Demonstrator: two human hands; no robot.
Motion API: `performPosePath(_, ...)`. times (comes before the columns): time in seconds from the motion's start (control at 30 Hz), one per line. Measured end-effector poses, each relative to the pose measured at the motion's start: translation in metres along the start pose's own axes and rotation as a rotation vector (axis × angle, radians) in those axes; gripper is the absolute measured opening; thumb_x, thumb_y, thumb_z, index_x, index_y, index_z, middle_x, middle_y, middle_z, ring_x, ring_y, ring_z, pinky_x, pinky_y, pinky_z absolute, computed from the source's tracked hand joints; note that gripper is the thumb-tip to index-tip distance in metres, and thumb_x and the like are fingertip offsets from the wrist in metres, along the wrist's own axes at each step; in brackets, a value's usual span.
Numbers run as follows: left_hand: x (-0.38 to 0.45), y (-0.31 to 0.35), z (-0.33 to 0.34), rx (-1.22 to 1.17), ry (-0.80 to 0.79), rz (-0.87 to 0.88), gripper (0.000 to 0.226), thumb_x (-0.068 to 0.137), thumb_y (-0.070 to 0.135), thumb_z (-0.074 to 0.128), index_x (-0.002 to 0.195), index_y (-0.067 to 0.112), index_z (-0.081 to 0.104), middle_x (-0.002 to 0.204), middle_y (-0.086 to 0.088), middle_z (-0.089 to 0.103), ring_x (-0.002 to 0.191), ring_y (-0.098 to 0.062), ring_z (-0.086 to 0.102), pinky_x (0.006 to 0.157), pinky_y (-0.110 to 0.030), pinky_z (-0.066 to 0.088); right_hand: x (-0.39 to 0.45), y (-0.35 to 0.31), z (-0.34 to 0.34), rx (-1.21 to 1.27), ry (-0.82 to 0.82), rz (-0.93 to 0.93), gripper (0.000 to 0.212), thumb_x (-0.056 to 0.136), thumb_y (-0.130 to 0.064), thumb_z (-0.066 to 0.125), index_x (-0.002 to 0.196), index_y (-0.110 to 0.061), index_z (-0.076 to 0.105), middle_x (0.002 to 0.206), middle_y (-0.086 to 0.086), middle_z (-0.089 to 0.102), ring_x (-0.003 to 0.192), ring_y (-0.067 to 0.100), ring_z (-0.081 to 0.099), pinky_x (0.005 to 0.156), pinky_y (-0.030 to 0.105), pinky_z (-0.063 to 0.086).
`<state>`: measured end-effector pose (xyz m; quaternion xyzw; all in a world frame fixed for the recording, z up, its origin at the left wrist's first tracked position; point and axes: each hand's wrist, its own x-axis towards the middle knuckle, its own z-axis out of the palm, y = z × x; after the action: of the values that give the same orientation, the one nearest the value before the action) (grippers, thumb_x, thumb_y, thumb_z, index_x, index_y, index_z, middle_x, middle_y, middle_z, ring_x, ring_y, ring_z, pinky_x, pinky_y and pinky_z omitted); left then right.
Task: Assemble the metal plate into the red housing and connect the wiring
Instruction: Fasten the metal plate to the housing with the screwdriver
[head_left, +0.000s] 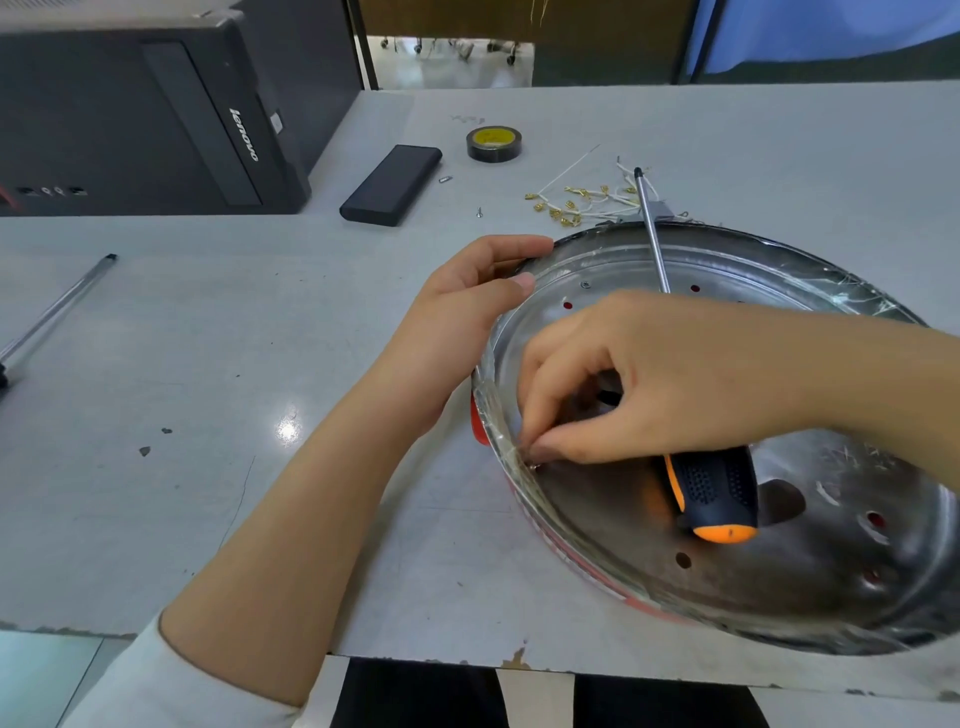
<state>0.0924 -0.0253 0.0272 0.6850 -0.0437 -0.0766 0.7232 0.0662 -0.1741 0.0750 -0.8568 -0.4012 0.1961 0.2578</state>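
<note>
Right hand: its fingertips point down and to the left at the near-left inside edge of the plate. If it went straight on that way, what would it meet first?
Probably the small screw it seems to pinch, then the metal plate directly beneath. The right hand already looks to be at the plate's surface by the rim, though depth is unclear.

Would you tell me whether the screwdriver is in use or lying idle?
Idle: the screwdriver lies inside the metal plate, held by neither hand.

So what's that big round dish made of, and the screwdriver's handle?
The round dish looks like thin sheet metal, probably steel or aluminium: silvery, shiny, mirroring the handle, with punched holes. The screwdriver's handle looks like black textured rubber or plastic with smooth orange plastic at the end; its shaft is bright metal. The exact materials can't be confirmed by sight.
</note>
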Motion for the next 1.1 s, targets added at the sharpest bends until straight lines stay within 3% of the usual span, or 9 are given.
performPosePath(0.1, 0.000, -0.001, 0.000, -0.006, -0.002, 0.006, 0.031, 0.097, -0.004, 0.045, 0.119, 0.010, 0.062, 0.125, -0.013, 0.065, 0.100, -0.020, 0.063, 0.089, -0.032, 0.052, 0.009, -0.001, -0.003, -0.021, -0.063, 0.066, 0.008, 0.078, -0.038, 0.067, 0.071, -0.037, 0.070, 0.079, -0.008, 0.069, 0.074, 0.007, 0.061, 0.075, 0.031, 0.049)
performPosePath(0.2, 0.001, -0.002, 0.000, -0.006, -0.005, 0.012, 0.032, 0.096, -0.004, 0.045, 0.121, 0.009, 0.062, 0.121, -0.013, 0.065, 0.097, -0.020, 0.063, 0.086, -0.030, 0.052, 0.014, -0.002, -0.005, 0.008, -0.096, 0.097, 0.008, 0.076, -0.037, 0.074, 0.070, -0.032, 0.071, 0.074, -0.009, 0.069, 0.067, 0.003, 0.060, 0.067, 0.016, 0.047)
performPosePath(0.33, 0.003, -0.003, -0.001, -0.021, -0.010, 0.024, 0.032, 0.096, -0.005, 0.045, 0.120, 0.008, 0.062, 0.116, -0.010, 0.065, 0.095, -0.017, 0.063, 0.083, -0.026, 0.053, 0.018, -0.002, -0.006, 0.030, -0.110, 0.140, 0.009, 0.075, -0.035, 0.077, 0.071, -0.028, 0.072, 0.063, -0.012, 0.066, 0.056, -0.002, 0.054, 0.057, 0.009, 0.042)
performPosePath(0.9, 0.006, -0.008, -0.003, -0.051, -0.023, 0.050, 0.030, 0.096, -0.004, 0.046, 0.112, 0.013, 0.065, 0.095, 0.002, 0.068, 0.076, -0.007, 0.064, 0.069, -0.019, 0.050, 0.031, -0.006, -0.002, -0.105, -0.114, 0.191, 0.018, 0.072, -0.033, 0.078, 0.062, -0.028, 0.065, 0.049, -0.017, 0.054, 0.054, -0.006, 0.050, 0.053, 0.006, 0.039)
performPosePath(1.1, 0.005, -0.008, -0.002, -0.054, -0.015, 0.052, 0.029, 0.096, -0.003, 0.046, 0.115, 0.011, 0.064, 0.091, 0.004, 0.067, 0.072, -0.006, 0.064, 0.067, -0.019, 0.050, 0.032, -0.007, 0.001, -0.153, -0.113, 0.204, 0.021, 0.074, -0.033, 0.077, 0.060, -0.028, 0.061, 0.056, -0.012, 0.056, 0.056, -0.005, 0.049, 0.056, 0.012, 0.039)
